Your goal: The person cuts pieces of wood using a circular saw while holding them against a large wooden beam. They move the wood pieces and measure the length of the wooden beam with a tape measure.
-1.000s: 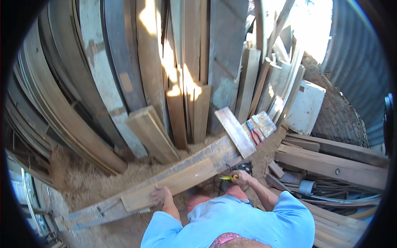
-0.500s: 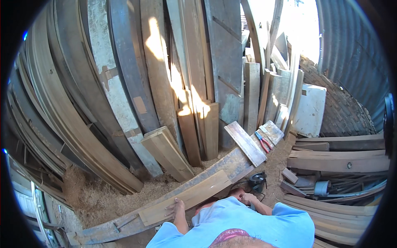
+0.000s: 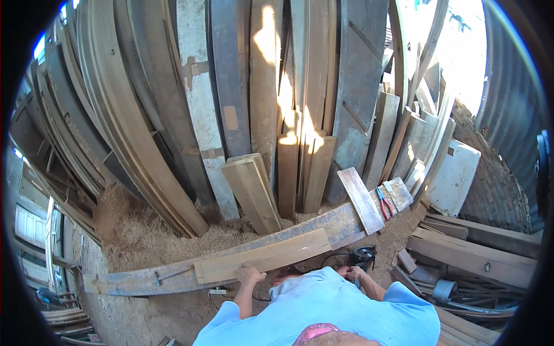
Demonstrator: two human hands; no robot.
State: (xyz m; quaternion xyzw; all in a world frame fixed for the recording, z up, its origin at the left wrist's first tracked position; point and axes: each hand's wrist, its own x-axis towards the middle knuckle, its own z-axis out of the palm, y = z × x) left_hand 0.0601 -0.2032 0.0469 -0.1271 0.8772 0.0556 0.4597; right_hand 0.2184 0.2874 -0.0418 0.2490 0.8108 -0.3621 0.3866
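A pale wooden board (image 3: 288,252) lies along a long, worn bench plank (image 3: 124,282). My left hand (image 3: 250,274) is at the board's near edge, its fingers curled over that edge. Close to my body, my right hand (image 3: 353,273) is closed; what it holds, if anything, is hidden. Just beyond it sits a black round-headed tool (image 3: 363,252), partly hidden. A hammer-like metal tool (image 3: 171,275) rests on the plank left of the board. Toward the plank's right end lie a whitish short board (image 3: 361,200) set crosswise and red-and-blue pliers (image 3: 384,203).
Tall planks (image 3: 231,75) lean in a row along the far side, with a short wood block (image 3: 252,193) before them. Sawdust (image 3: 144,230) is heaped behind the bench. Stacked timber (image 3: 476,254) lies right, near a white panel (image 3: 455,177). A small white box (image 3: 217,292) lies by the bench.
My left hand has gone from lying spread on the board to curling at its near edge. The view has shifted, so the planks appear farther right.
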